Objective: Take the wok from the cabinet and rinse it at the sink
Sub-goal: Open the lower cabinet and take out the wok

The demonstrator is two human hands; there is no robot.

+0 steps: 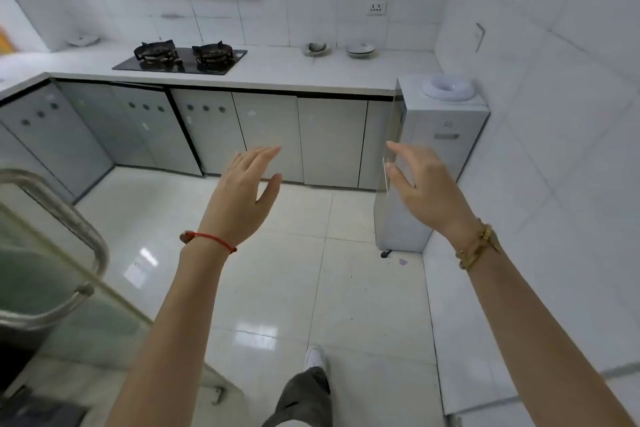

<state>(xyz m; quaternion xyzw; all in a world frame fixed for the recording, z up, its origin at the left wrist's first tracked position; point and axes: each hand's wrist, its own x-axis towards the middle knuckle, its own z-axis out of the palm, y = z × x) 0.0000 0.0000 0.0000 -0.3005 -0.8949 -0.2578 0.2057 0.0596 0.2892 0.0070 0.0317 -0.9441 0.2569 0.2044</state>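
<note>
So we're at the very start here, just walking into the kitchen. The long white counter (311, 76) runs across at 12 o'clock, and under it is the row of grey cabinet doors (266, 135), all closed as far as we can see. The wok isn't visible anywhere, so our guess is it's behind one of those doors. No sink in view either, maybe it's off past 9 o'clock. The water dispenser (433, 156) stands at 2 o'clock against the wall, and the black gas stove (180, 59) sits at 11 o'clock on the counter.

Our left hand (242, 191) and right hand (422, 184) are both up in front of us, fingers loose and spread, gripping nothing. Next we need to close in on the cabinets, crouch a bit probably, and slide or pull a door to find the wok.
</note>
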